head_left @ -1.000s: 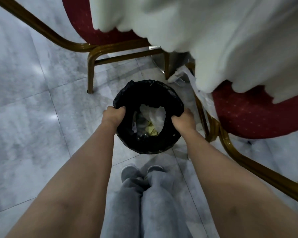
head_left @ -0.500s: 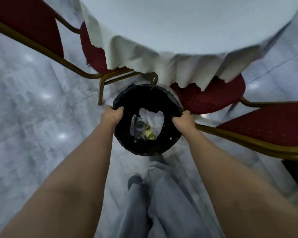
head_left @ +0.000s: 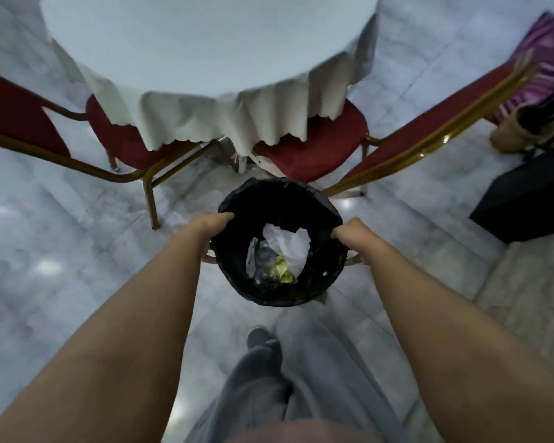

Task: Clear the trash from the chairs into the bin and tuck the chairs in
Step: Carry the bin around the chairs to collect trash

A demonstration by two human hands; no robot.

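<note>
Round table w/ white cloth (head_left: 205,59) is standing beyond the bin, two red chairs (head_left: 314,145) sitting just under its edge. Black-lined bin (head_left: 279,292) is hanging above floor, left hand (head_left: 210,227) & right hand (head_left: 354,235) both clamping its rim. Crumpled paper trash (head_left: 288,247) is lying inside.

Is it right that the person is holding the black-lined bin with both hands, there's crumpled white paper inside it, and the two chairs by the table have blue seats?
Not quite: the seats are red, not blue. The head view shows the left hand and right hand gripping the bin, crumpled white paper inside it, and the left chair and right chair by the table.
</note>
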